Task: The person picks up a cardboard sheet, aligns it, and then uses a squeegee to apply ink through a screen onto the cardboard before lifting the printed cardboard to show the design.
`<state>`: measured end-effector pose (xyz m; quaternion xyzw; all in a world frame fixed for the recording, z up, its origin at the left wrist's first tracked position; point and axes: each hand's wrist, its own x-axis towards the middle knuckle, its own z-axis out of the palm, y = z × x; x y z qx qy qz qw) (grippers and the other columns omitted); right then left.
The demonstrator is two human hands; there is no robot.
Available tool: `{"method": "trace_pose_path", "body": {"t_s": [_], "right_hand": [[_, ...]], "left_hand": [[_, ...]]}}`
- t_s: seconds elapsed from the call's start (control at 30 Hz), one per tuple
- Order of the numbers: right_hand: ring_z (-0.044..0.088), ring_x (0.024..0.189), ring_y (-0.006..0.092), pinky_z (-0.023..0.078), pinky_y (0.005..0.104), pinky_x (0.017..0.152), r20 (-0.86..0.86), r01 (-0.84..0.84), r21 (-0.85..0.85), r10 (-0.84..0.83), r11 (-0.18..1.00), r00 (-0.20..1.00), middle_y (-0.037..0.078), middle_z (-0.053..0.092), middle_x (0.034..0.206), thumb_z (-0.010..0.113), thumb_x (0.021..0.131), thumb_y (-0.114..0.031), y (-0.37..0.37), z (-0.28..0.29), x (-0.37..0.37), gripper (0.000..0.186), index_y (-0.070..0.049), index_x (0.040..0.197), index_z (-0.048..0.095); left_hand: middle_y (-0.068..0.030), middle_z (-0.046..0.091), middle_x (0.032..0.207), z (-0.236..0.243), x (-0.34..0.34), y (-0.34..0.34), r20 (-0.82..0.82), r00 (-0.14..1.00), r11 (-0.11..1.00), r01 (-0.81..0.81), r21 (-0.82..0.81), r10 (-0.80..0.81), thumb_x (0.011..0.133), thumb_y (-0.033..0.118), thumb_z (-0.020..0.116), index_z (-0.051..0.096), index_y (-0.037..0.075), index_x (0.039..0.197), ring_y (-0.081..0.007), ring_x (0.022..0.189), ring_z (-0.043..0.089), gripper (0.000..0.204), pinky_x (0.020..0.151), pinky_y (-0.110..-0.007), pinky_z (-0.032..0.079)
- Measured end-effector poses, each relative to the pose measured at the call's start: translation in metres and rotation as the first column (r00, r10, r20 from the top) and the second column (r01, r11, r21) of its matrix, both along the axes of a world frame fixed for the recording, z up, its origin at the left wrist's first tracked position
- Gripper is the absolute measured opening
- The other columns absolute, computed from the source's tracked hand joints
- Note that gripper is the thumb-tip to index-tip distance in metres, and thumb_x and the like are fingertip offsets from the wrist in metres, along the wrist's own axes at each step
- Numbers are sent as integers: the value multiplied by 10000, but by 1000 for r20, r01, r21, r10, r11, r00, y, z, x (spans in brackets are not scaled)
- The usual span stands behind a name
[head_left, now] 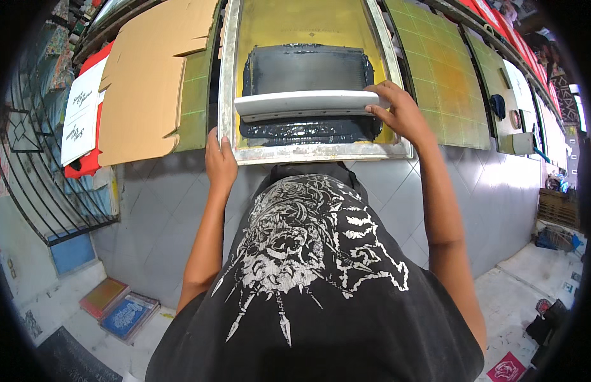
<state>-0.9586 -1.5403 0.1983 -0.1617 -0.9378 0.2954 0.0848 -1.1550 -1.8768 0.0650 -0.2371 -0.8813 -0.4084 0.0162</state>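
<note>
A screen-printing frame (pixel 229 70) with pale, stained rails and yellow mesh (pixel 295 25) lies in front of me. Dark ink (pixel 302 131) is pooled in a band on the near part of the mesh. Beyond it, a greyish rectangle edged with ink shows. A long white squeegee (pixel 302 102) lies crosswise over the mesh, between that rectangle and the ink band. My right hand (pixel 400 111) grips its right end, thumb on the near side. My left hand (pixel 220 162) is closed around the frame's near left corner, some fingers hidden behind the rail.
Left of the frame lies a tan cardboard sheet (pixel 146 76), with white printed sheets (pixel 85 111) on red cloth beyond. A greenish gridded board (pixel 442 76) sits to the right; farther right are a tape roll (pixel 515 119) and a grey cup (pixel 522 143). Framed screens (pixel 130 315) lie on the floor.
</note>
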Motion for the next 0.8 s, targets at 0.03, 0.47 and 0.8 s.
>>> {"method": "trace_pose_path", "body": {"t_s": [0.03,0.47,0.8], "right_hand": [[580,902,310,462,380,783,9,10,-17,-10,1000,1000,121,585,973,700,782,-175,-1,0,0,330,-51,1075,613],[549,1005,309,446,368,862,-128,30,-3,-31,1000,991,125,541,1108,693,778,-108,5,-20,-1,407,-75,1150,531],[551,1026,307,437,372,887,-71,128,-67,-133,989,989,148,562,1101,733,742,-112,14,-35,-11,508,-57,1193,506]], "left_hand": [[-264,562,1139,-3,0,-1,-11,1000,1000,-6,-9,6,959,206,387,464,-28,1242,-433,1055,525,375,902,-453,403],[-243,433,1293,19,-3,-8,51,996,990,73,-117,-67,953,229,434,373,-26,1346,-387,1208,426,472,1016,-416,329],[-175,617,1102,109,-74,88,92,771,740,632,-229,-630,642,95,778,554,2,1143,-261,1032,593,557,903,-347,440]]}}
